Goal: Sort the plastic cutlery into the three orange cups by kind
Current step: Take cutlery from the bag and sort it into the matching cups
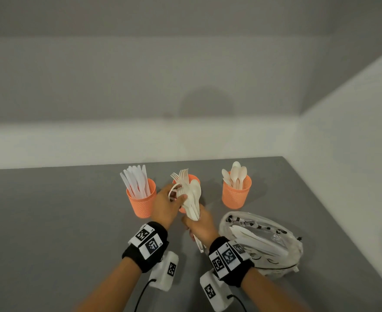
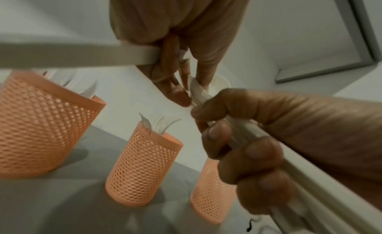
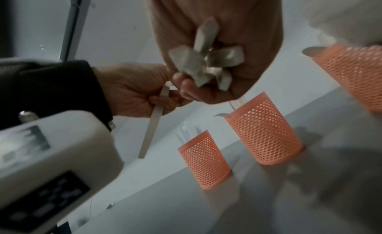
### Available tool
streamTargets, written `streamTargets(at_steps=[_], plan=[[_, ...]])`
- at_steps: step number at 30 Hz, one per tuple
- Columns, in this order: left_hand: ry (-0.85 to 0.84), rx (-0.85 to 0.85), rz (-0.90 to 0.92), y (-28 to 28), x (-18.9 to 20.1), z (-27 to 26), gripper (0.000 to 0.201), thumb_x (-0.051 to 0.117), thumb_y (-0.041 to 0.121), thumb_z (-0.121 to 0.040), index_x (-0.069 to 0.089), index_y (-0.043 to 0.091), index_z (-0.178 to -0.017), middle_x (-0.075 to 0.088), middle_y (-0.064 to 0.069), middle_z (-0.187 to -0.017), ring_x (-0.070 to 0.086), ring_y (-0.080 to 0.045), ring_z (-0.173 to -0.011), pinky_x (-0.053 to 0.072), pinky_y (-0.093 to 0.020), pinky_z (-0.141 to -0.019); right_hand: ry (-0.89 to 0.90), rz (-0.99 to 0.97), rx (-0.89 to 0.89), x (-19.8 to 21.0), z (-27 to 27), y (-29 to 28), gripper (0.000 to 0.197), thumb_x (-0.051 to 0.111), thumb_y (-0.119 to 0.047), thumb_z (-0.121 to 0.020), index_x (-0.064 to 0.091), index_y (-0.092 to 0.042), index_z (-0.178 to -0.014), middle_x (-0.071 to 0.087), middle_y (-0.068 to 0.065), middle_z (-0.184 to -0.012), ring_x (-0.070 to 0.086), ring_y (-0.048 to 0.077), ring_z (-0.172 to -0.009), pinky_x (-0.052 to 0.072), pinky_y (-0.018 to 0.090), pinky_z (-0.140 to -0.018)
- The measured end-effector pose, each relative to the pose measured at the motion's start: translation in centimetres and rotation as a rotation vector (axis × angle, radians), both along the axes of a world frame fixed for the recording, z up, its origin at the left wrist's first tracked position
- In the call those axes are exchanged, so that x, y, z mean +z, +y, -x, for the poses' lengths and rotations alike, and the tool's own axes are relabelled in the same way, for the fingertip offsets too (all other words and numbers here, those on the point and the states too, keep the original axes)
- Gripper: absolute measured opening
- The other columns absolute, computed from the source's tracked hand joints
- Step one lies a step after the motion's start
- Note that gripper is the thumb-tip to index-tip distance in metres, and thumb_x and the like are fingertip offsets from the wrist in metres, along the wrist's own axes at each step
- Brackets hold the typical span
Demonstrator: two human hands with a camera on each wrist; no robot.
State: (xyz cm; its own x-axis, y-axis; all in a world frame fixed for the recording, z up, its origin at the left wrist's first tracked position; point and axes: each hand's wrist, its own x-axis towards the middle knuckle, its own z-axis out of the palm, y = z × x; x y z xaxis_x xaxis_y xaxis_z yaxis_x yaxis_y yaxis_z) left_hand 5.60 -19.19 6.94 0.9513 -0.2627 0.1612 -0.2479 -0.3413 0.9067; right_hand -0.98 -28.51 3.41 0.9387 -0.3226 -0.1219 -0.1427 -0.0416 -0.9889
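**Both hands on a bundle of cutlery above the middle cup**

Right now the right hand [image 1: 200, 226] is curled in a fist round the handles of a bundle of white cutlery [image 1: 193, 199], spoon bowls fanning upward from it; the handle ends poke out below the fist in the right wrist view; the left hand [image 1: 166, 204] reaches in from the left, its fingers [image 2: 181, 92] pinching the upper part of the bundle, with one white handle [image 3: 153, 121] also caught in its curled fingers; the bundle hangs in front of the middle orange cup [image 1: 193, 177], which holds forks [image 1: 181, 175]; to the left stands the orange cup of knives [image 1: 141, 203], to the right the orange cup of spoons [image 1: 236, 194], well apart; just right of the right wrist a clear plastic bag [image 1: 266, 242] lies on the grey table [image 1: 61, 221] with more white pieces inside; both wrists wear black bands with square markers.
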Motion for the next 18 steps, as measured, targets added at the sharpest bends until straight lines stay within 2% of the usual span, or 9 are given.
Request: streamTargets(at_steps=[2,4,6,8,10,14,18], plan=[[-0.078,0.003,-0.054,0.0,0.2,-0.1,0.025,0.066,0.009,-0.082,0.062,0.007,-0.107,0.068,-0.008,-0.097,0.061,-0.020,-0.084,0.051,-0.033,-0.079,-0.002,0.038,-0.037,-0.5,-0.3,0.1,0.020,0.054,-0.002,-0.078,0.056,-0.018,-0.089,0.050,-0.003,-0.059,0.042,0.001,-0.034,0.033,0.017,-0.037],[-0.155,0.010,-0.131,0.0,0.3,-0.2,0.022,0.065,0.013,-0.083,0.065,0.010,-0.104,0.067,-0.008,-0.097,0.060,-0.020,-0.082,0.048,-0.031,-0.076,-0.011,0.078,-0.061,-0.9,-0.6,0.1,0.019,0.058,-0.012,-0.074,0.055,-0.024,-0.088,0.052,-0.009,-0.061,0.045,0.000,-0.040,0.034,0.016,-0.043],[-0.189,0.022,-0.195,0.2,0.4,-0.2,0.023,0.064,0.018,-0.084,0.065,0.014,-0.107,0.062,-0.007,-0.099,0.058,-0.020,-0.084,0.046,-0.029,-0.075,-0.016,0.093,-0.064,-1.0,-0.9,0.2,0.021,0.056,-0.023,-0.065,0.055,-0.028,-0.086,0.052,-0.010,-0.062,0.046,0.001,-0.049,0.035,0.019,-0.048],[-0.201,0.040,-0.217,0.3,0.5,-0.1,0.026,0.063,0.020,-0.085,0.064,0.015,-0.110,0.056,-0.006,-0.104,0.056,-0.019,-0.083,0.044,-0.026,-0.074,-0.016,0.099,-0.061,-1.1,-1.1,0.3,0.021,0.056,-0.026,-0.062,0.055,-0.030,-0.082,0.053,-0.011,-0.061,0.047,0.004,-0.052,0.036,0.021,-0.051],[-0.224,0.060,-0.242,0.5,0.6,0.1,0.028,0.063,0.022,-0.085,0.063,0.014,-0.111,0.053,-0.006,-0.108,0.052,-0.016,-0.083,0.042,-0.025,-0.072,-0.001,0.091,-0.077,-1.0,-1.2,0.2,0.019,0.059,-0.025,-0.063,0.055,-0.028,-0.082,0.054,-0.010,-0.062,0.049,0.008,-0.052,0.037,0.022,-0.050],[-0.225,0.041,-0.302,0.7,0.6,0.2,0.036,0.066,0.026,-0.082,0.059,0.013,-0.115,0.051,-0.006,-0.110,0.053,-0.018,-0.086,0.040,-0.025,-0.074,0.038,0.026,-0.077,-1.1,-1.1,-0.3,0.015,0.063,-0.008,-0.074,0.060,-0.016,-0.086,0.057,0.000,-0.058,0.052,0.015,-0.047,0.039,0.023,-0.041],[-0.229,0.036,-0.337,0.8,0.6,-0.4,0.026,0.066,0.022,-0.082,0.060,0.009,-0.103,0.053,-0.006,-0.101,0.049,-0.017,-0.079,0.038,-0.025,-0.070,0.065,0.024,-0.068,-1.5,-1.1,-0.2,0.020,0.066,-0.014,-0.070,0.063,-0.009,-0.089,0.056,0.001,-0.055,0.050,0.016,-0.046,0.038,0.024,-0.042]])
